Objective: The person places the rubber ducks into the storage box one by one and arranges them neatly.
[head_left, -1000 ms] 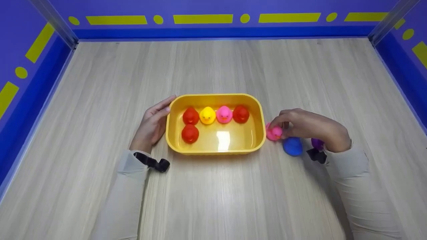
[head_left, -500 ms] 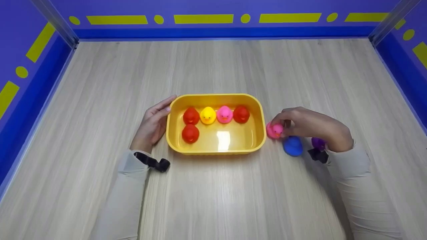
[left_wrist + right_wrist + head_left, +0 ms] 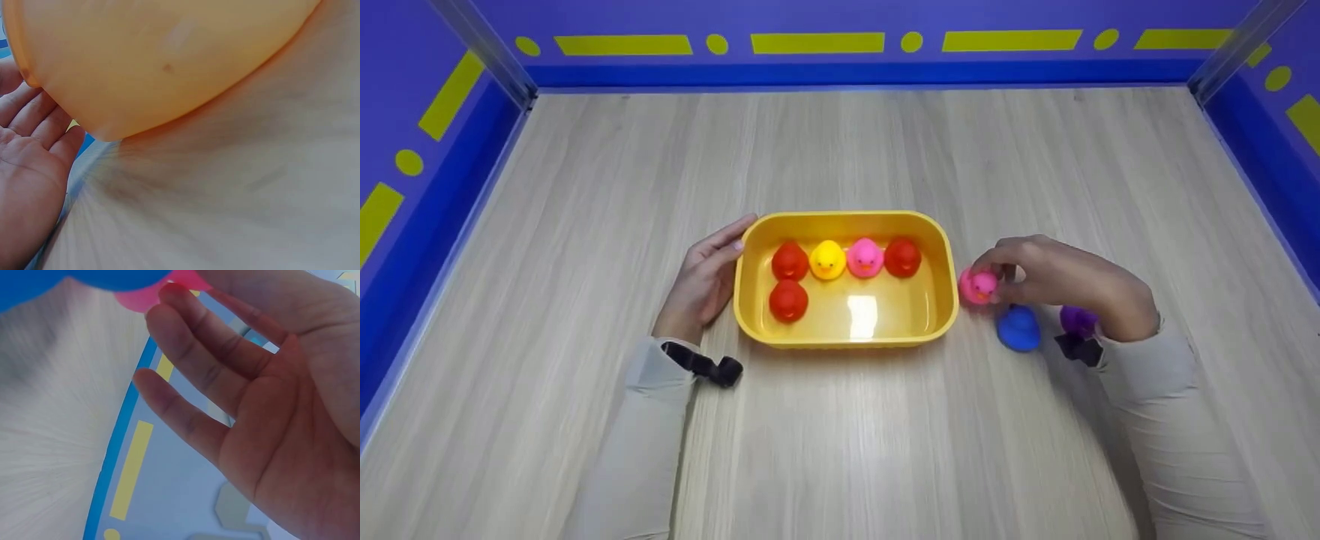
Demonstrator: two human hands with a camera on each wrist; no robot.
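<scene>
In the head view a yellow plastic tub sits mid-table. My left hand rests against its left end, fingers extended along the outer wall and thumb at the rim. The left wrist view shows this hand beside the tub's side. Just right of the tub, my right hand pinches a pink rubber duck between thumb and fingers. A blue duck lies under that hand. In the right wrist view the pink duck is partly hidden by the fingers and the blue one.
Along the tub's far side stand a red duck, a yellow duck, a pink duck and another red duck. A further red duck sits in front at left. A purple duck lies by the right wrist.
My right hand and the pink duck have shifted slightly away from me, and the duck's face has turned more toward me. The left hand, tub and ducks inside hold their places.
</scene>
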